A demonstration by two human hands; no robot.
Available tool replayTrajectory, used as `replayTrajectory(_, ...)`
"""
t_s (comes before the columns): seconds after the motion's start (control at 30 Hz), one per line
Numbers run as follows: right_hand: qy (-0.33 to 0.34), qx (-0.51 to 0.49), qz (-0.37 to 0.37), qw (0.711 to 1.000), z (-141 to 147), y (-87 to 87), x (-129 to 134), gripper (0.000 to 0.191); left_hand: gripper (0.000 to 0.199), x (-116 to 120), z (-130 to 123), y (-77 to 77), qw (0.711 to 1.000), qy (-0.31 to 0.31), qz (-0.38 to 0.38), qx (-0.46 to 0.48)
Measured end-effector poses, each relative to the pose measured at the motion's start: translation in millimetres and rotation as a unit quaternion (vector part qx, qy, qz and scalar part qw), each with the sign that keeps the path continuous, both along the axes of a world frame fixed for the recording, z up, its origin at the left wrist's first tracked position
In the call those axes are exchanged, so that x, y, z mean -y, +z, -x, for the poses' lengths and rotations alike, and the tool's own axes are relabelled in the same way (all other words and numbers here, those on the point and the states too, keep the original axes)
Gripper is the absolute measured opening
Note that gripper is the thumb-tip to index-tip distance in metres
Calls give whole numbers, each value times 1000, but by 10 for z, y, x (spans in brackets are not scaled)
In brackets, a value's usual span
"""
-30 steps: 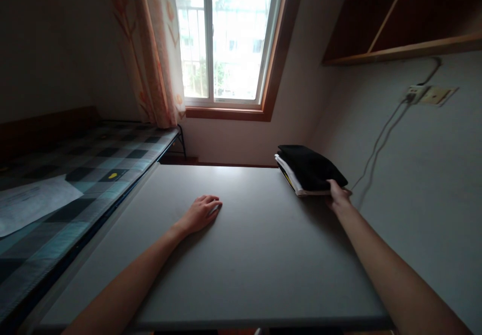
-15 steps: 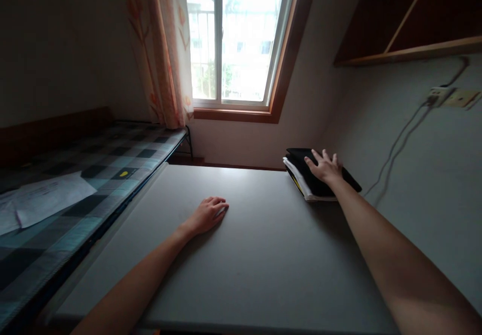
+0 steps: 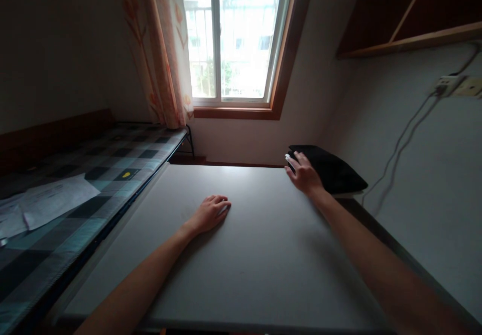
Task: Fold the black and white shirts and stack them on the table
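On the white table [image 3: 241, 295] rests my left hand [image 3: 211, 212], palm down, its fingers loosely stretched out and holding nothing. A black folder-like item [image 3: 331, 169] lies at the table's far right corner beside the wall, with a strip of a white edge showing under its front side. My right hand [image 3: 304, 173] is at the left side of this black item, fingers stretched and a little apart. It covers most of the white papers on that side, and whether it touches them I cannot tell.
Left of the table stands a bed with a checked mattress [image 3: 150, 144] and white paper sheets [image 3: 60, 199] on it. A curtain [image 3: 161, 64] hangs by the window [image 3: 241, 48]. A cable [image 3: 399, 141] runs down the right wall from a socket [image 3: 448, 85], below a wooden shelf [image 3: 433, 43].
My right hand has moved left, from the top of the black item to its left side. My left hand stays on the table. The view has shifted slightly.
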State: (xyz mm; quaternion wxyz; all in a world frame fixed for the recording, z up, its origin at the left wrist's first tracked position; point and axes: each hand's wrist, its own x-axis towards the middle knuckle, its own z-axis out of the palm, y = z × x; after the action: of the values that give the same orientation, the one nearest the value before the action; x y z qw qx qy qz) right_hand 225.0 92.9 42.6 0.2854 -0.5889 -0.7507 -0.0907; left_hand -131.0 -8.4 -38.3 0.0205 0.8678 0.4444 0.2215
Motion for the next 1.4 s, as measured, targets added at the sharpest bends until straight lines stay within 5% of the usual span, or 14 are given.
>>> replayTrajectory(0.13, 105, 40, 121, 986, 471, -382, 250, 54, 31, -13, 54, 5, 998, 48, -38, 7)
replayTrajectory(0.37, 76, 81, 207, 972, 753, -770, 480, 69, 57, -8, 135, 22, 993, 115, -26, -25)
replayTrajectory(0.6, 53, 117, 240, 962, 769, -768, 563, 74, 65, -14, 112, -41, 987, 103, 79, -92)
replayTrajectory(1.4, 56, 118, 247, 960, 758, -759, 641, 72, 64, -17, 112, -30, 988, 104, 80, -83)
